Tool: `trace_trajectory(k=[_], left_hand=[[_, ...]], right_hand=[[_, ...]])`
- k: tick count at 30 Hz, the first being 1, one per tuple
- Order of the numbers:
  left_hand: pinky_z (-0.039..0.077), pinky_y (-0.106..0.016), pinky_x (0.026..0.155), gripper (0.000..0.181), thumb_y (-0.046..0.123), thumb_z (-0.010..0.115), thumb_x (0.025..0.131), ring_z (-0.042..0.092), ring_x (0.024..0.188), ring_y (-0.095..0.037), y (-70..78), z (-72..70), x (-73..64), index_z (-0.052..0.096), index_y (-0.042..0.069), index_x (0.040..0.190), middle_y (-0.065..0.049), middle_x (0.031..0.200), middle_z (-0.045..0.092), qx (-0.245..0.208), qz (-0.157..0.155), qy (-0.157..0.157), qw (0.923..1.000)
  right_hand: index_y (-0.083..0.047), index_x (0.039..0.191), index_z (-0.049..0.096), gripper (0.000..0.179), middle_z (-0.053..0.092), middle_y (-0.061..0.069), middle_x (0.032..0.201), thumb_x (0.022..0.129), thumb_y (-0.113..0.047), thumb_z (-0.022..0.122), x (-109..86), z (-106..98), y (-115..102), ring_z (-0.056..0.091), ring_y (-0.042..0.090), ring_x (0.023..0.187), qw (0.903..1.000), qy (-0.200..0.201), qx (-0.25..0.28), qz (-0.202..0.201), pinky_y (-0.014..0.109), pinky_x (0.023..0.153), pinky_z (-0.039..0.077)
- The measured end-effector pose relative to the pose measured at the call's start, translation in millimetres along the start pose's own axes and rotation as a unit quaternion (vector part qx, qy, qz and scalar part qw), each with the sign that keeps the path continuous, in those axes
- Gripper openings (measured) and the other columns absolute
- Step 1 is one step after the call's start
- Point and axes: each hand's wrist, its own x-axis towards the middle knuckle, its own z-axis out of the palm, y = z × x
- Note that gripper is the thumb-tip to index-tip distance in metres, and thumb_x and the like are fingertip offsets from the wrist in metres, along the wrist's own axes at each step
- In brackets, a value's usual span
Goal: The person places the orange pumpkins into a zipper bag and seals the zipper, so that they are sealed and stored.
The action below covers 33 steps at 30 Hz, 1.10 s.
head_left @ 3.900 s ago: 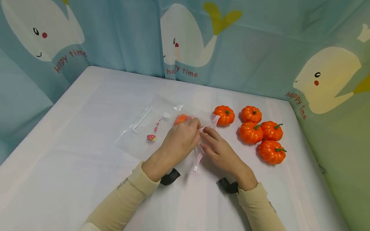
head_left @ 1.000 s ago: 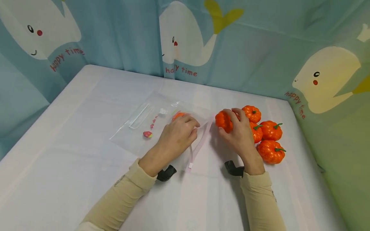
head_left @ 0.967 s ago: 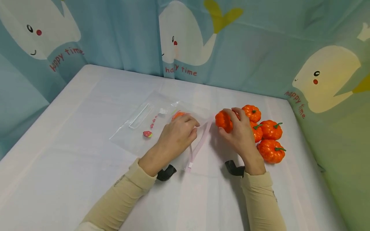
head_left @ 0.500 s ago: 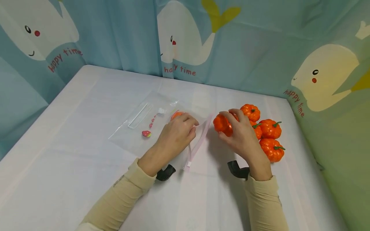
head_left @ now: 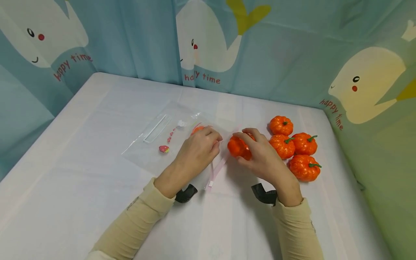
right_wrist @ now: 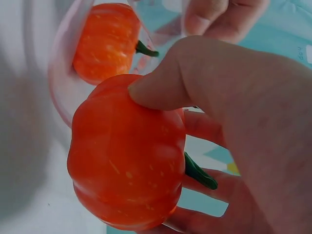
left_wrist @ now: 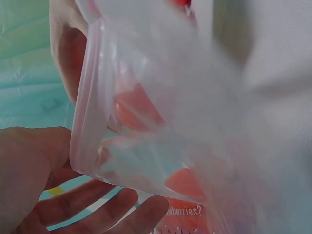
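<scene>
A clear zip bag (head_left: 143, 153) with a pink zip edge and strawberry prints lies flat on the table, its mouth facing right. My left hand (head_left: 195, 150) pinches the upper layer at the mouth and holds it raised; the left wrist view shows thumb and fingers on the pink rim (left_wrist: 87, 107). My right hand (head_left: 264, 157) grips a small orange pumpkin (right_wrist: 126, 161) with a green stem, thumb on one side and fingers on the other, right at the mouth. Another pumpkin (right_wrist: 107, 41) shows inside the bag in the right wrist view.
Several more orange pumpkins (head_left: 281, 125) stand grouped to the right of my right hand. A white slider (head_left: 210, 183) sits at the near end of the zip. Blue and green curtains (head_left: 286, 65) with whale prints border the white table (head_left: 97, 202).
My right hand has left the bag's edge, taken hold of the nearest pumpkin and carried it left to the mouth. My left hand stays at the rim.
</scene>
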Motion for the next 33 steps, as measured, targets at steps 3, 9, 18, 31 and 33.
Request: trace_trajectory(k=[3,9,18,31,33], left_hand=[[0.059,-0.032,0.075,0.015,0.007,0.061,0.092,0.065,0.096,-0.020,0.3,-0.4,0.9,0.074,0.007,0.100,-0.004,0.105,0.070,0.002,0.003,0.002,1.0000],[0.059,-0.034,0.070,0.015,0.006,0.060,0.092,0.064,0.090,-0.019,1.3,-1.1,0.8,0.073,0.007,0.098,-0.004,0.098,0.071,0.003,-0.006,0.000,1.0000],[0.059,-0.031,0.070,0.017,0.005,0.058,0.091,0.064,0.087,-0.018,3.2,1.6,1.3,0.073,0.008,0.098,-0.004,0.094,0.073,0.006,-0.010,-0.010,0.9999],[0.059,-0.031,0.070,0.011,0.005,0.061,0.089,0.061,0.086,-0.017,-0.2,3.7,-0.5,0.071,0.009,0.093,-0.002,0.088,0.070,0.014,-0.006,-0.010,0.9998],[0.058,-0.030,0.073,0.010,0.005,0.062,0.089,0.061,0.088,-0.018,-1.3,4.7,-0.5,0.071,0.009,0.092,-0.002,0.089,0.070,0.018,0.001,-0.007,0.9998]], right_hand=[[-0.013,0.137,0.053,0.060,0.049,0.013,0.138,0.083,-0.020,0.076,2.1,3,-1,0.053,0.034,0.123,0.9999,-0.003,0.014,-0.002,0.051,0.100,0.050],[-0.005,0.134,0.045,0.062,0.051,0.014,0.136,0.084,-0.019,0.077,4.6,11,-2,0.053,0.031,0.122,0.9979,-0.022,0.057,0.021,0.049,0.106,0.046],[0.002,0.130,0.044,0.066,0.052,0.020,0.128,0.082,-0.025,0.081,7.3,20,3,0.058,0.034,0.111,0.9933,-0.019,0.094,0.064,0.048,0.102,0.049],[-0.003,0.134,0.051,0.062,0.051,0.018,0.137,0.083,-0.021,0.080,6.4,22,10,0.055,0.035,0.121,0.9911,-0.068,0.108,0.040,0.052,0.106,0.046],[-0.003,0.137,0.050,0.063,0.052,0.019,0.138,0.083,-0.018,0.079,6.9,22,10,0.056,0.036,0.121,0.9910,-0.073,0.106,0.035,0.052,0.105,0.046]])
